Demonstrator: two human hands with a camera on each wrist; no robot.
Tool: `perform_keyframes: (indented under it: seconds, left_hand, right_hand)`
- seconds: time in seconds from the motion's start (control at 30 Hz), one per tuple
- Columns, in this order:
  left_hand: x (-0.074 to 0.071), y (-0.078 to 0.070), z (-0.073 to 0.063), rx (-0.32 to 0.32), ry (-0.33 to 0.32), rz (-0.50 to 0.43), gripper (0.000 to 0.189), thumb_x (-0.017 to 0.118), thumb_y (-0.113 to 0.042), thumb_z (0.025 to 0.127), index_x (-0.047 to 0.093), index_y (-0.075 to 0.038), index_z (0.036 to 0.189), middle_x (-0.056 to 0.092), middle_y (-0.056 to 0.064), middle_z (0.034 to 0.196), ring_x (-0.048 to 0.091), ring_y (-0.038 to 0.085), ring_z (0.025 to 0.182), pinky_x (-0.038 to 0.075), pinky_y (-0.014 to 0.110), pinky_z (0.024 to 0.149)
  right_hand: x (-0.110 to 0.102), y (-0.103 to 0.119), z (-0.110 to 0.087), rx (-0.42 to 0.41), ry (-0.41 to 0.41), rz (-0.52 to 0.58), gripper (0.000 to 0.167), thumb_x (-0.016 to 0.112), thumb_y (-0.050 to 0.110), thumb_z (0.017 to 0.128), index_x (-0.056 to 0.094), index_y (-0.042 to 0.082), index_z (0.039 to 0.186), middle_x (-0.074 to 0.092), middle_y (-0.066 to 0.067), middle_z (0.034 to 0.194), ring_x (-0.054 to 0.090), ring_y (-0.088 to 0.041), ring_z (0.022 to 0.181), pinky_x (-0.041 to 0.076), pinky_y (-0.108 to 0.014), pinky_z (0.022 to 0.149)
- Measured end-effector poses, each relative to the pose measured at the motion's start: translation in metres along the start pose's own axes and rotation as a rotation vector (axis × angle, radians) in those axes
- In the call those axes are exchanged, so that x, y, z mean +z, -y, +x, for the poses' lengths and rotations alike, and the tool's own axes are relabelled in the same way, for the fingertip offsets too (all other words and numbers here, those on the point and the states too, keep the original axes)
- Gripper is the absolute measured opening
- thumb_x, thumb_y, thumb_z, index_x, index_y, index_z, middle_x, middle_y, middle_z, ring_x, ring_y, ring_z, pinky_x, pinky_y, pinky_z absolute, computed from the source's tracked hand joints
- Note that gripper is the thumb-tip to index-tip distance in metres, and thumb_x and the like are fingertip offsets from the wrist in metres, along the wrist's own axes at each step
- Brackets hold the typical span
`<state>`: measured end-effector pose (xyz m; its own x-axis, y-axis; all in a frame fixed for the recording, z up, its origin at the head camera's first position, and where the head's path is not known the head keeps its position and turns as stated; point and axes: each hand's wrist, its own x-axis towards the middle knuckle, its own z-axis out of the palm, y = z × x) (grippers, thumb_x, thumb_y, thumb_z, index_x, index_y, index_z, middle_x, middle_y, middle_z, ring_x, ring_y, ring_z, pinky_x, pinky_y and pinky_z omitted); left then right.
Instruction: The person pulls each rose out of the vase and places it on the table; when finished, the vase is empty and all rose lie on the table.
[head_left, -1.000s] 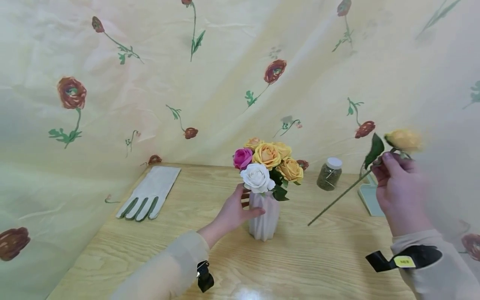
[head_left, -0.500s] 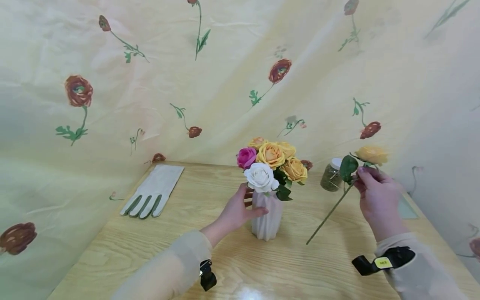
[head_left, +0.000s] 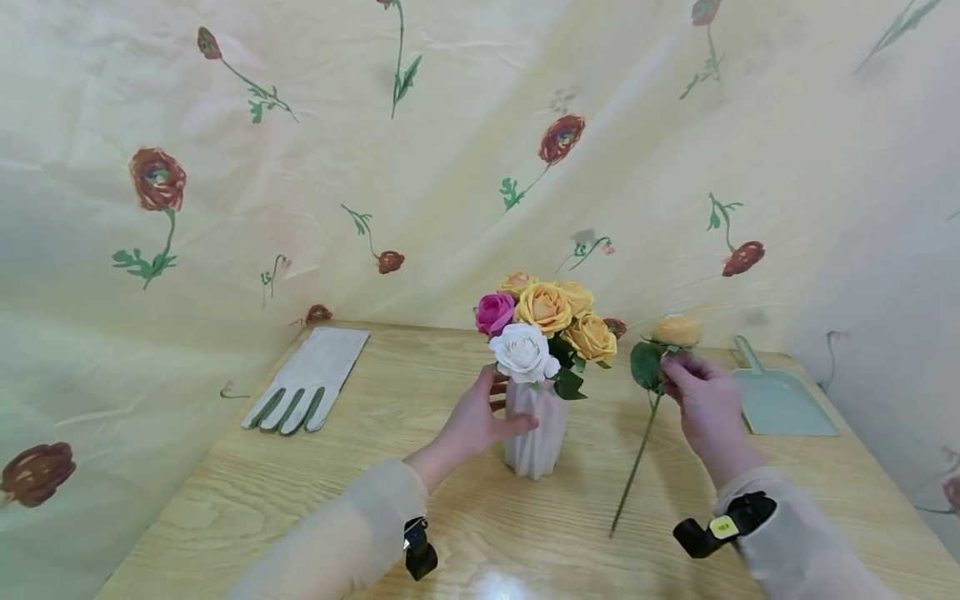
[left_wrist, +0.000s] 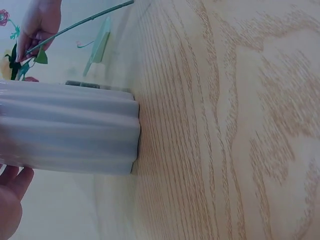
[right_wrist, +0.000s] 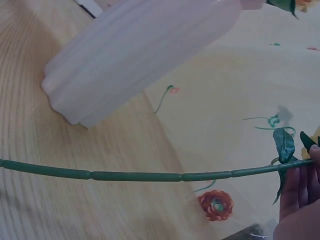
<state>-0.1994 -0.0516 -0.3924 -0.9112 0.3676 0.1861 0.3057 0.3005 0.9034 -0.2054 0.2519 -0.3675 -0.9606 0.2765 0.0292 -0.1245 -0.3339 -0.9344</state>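
A pale, ridged vase (head_left: 537,429) stands upright on the table, holding a white rose (head_left: 523,353), a magenta rose (head_left: 494,314) and several yellow-orange roses (head_left: 544,308). My left hand (head_left: 480,421) grips it from the left near the top, thumb across the front and fingers behind. To the right of the vase, my right hand (head_left: 705,402) pinches a single yellow rose (head_left: 677,330) just below its bloom. Its long green stem (right_wrist: 135,176) slants down and leftward over the table, with dark leaves (head_left: 646,364) beside the fingers. The right wrist view shows the stem's lower end running out of frame.
A grey-white glove (head_left: 307,379) with green between its fingers lies at the table's left. At the right back is a pale green dustpan (head_left: 780,400). A floral-printed cloth (head_left: 420,167) hangs behind the wooden table (head_left: 360,492).
My right hand has brought the yellow rose left and down toward the vase, its stem turning steeper. The dustpan has come into fuller view, while the jar is now covered. My left hand stays put.
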Motion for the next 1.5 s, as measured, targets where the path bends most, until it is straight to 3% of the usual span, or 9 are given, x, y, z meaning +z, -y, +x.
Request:
perform_keyframes:
  seconds: [0.17, 0.3, 0.53, 0.73, 1.0, 1.33, 1.5]
  left_hand:
    - [0.001, -0.001, -0.001, -0.004, -0.004, -0.007, 0.081, 0.078, -0.033, 0.076, 0.031, -0.009, 0.138, 0.044, 0.013, 0.134, 0.048, 0.029, 0.118, 0.046, 0.042, 0.095]
    - [0.003, -0.003, -0.002, 0.009, -0.017, -0.006, 0.083, 0.080, -0.030, 0.075, 0.030, -0.009, 0.138, 0.044, 0.012, 0.134, 0.048, 0.030, 0.118, 0.045, 0.043, 0.096]
    - [0.007, -0.003, -0.001, 0.028, -0.037, 0.013, 0.082, 0.080, -0.026, 0.075, 0.030, -0.009, 0.138, 0.044, 0.011, 0.133, 0.049, 0.029, 0.117, 0.049, 0.036, 0.091]
    - [0.008, -0.005, -0.001, 0.022, -0.045, 0.018, 0.080, 0.079, -0.027, 0.077, 0.030, -0.010, 0.138, 0.043, 0.012, 0.133, 0.050, 0.030, 0.116, 0.049, 0.036, 0.091]
    - [0.008, -0.005, -0.002, 0.016, -0.043, 0.013, 0.080, 0.078, -0.027, 0.077, 0.030, -0.009, 0.138, 0.044, 0.009, 0.133, 0.048, 0.028, 0.118, 0.047, 0.034, 0.093]
    - [0.007, -0.007, -0.003, 0.014, -0.041, 0.009, 0.079, 0.078, -0.027, 0.078, 0.030, -0.010, 0.139, 0.043, 0.010, 0.134, 0.048, 0.027, 0.119, 0.046, 0.040, 0.095]
    - [0.008, -0.005, -0.003, 0.028, -0.044, 0.014, 0.078, 0.078, -0.025, 0.078, 0.030, -0.009, 0.138, 0.043, 0.011, 0.134, 0.048, 0.028, 0.118, 0.047, 0.037, 0.094]
  right_hand:
    - [0.004, -0.012, -0.001, 0.013, 0.059, -0.182, 0.008, 0.066, 0.014, 0.088, 0.061, 0.008, 0.091, 0.059, 0.003, 0.085, 0.057, -0.007, 0.075, 0.052, -0.017, 0.067]
    - [0.009, -0.023, -0.001, 0.015, 0.070, -0.256, 0.003, 0.062, 0.011, 0.090, 0.061, 0.008, 0.090, 0.060, 0.004, 0.083, 0.057, -0.005, 0.073, 0.052, -0.017, 0.066]
    - [0.013, -0.036, -0.001, 0.059, 0.108, -0.398, 0.019, 0.060, 0.014, 0.092, 0.056, -0.001, 0.102, 0.058, 0.007, 0.084, 0.056, -0.002, 0.072, 0.051, -0.016, 0.067]
    - [0.015, -0.049, 0.002, 0.095, 0.137, -0.409, 0.019, 0.060, 0.011, 0.092, 0.058, -0.004, 0.102, 0.059, 0.007, 0.082, 0.056, -0.003, 0.069, 0.051, -0.017, 0.064]
    - [0.017, -0.066, 0.002, 0.190, 0.193, -0.408, 0.033, 0.055, 0.006, 0.092, 0.047, -0.015, 0.117, 0.059, 0.007, 0.083, 0.058, -0.004, 0.068, 0.052, -0.017, 0.065]
    - [0.018, -0.078, -0.002, 0.183, 0.191, -0.408, 0.033, 0.054, 0.000, 0.091, 0.047, -0.019, 0.115, 0.059, 0.005, 0.080, 0.058, -0.004, 0.068, 0.052, -0.017, 0.065]
    - [0.016, -0.085, -0.003, 0.176, 0.177, -0.499, 0.038, 0.057, 0.003, 0.090, 0.047, -0.020, 0.118, 0.061, 0.003, 0.084, 0.058, -0.003, 0.070, 0.051, -0.017, 0.065]
